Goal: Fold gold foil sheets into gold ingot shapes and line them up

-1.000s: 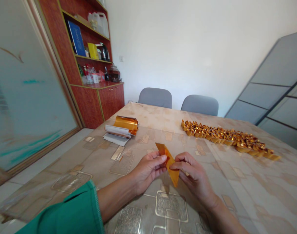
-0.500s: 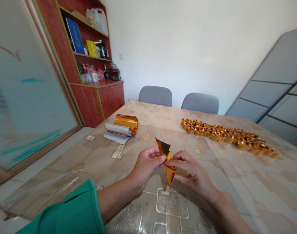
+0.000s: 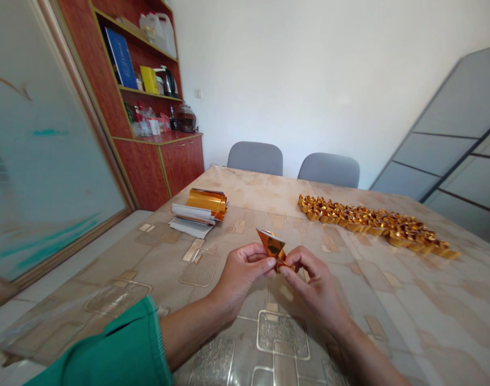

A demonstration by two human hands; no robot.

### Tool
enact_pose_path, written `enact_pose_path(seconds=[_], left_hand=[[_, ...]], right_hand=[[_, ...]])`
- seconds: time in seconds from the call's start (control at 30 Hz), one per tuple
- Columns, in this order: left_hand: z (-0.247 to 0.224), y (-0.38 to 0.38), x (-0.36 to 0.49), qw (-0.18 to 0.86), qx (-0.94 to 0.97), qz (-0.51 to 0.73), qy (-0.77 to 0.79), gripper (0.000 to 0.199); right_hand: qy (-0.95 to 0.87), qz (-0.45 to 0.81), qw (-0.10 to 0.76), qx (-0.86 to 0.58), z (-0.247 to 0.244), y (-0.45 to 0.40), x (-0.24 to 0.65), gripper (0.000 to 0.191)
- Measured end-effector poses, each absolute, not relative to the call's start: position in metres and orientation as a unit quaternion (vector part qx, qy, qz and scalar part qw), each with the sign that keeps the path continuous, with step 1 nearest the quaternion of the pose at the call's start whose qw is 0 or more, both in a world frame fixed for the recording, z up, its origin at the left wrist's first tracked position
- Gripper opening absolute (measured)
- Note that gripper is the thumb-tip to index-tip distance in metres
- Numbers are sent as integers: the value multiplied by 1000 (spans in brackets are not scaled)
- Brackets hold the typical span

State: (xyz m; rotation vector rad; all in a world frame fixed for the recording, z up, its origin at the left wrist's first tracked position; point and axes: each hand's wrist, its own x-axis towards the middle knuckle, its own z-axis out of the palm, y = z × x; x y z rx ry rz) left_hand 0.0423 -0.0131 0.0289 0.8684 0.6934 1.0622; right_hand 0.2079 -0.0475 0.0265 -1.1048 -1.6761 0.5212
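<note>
Between my two hands, above the table, is a partly folded piece of gold foil paper [image 3: 274, 244]. My left hand [image 3: 247, 268] pinches it from the left with thumb and fingers. On the other side, the thumb and fingertips of my right hand [image 3: 309, 271] press its lower end, which they partly hide. A pointed flap of the paper stands up at the top. Further off on the left lies a curled stack of gold foil sheets [image 3: 207, 201] with white backs. Many folded gold foil pieces [image 3: 361, 217] sit in packed rows on the right.
A patterned clear cover lies over the table [image 3: 205, 265]. Two grey chairs [image 3: 255, 157] [image 3: 328, 169] stand at its far edge by the wall. A red-brown cabinet [image 3: 148, 166] with filled shelves is at the back left, beside a glass sliding door [image 3: 47, 139].
The lower pointed end of the foil paper, which hung down before, is now folded up under my right fingers. My right thumb has moved up to press it. My left hand stays nearly in place.
</note>
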Motion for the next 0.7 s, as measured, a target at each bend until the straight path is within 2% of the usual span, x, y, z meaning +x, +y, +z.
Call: enact_pose_path(seconds=[0.4,0.7], left_hand=[[27,-17,47,724,354,496,323,34],[22,-18,50,726,363,482,328,35]], right_hand=[[-650,190,506,-535,23,-44,203,12],[-692,156,501,-496,26,-49,203,14]])
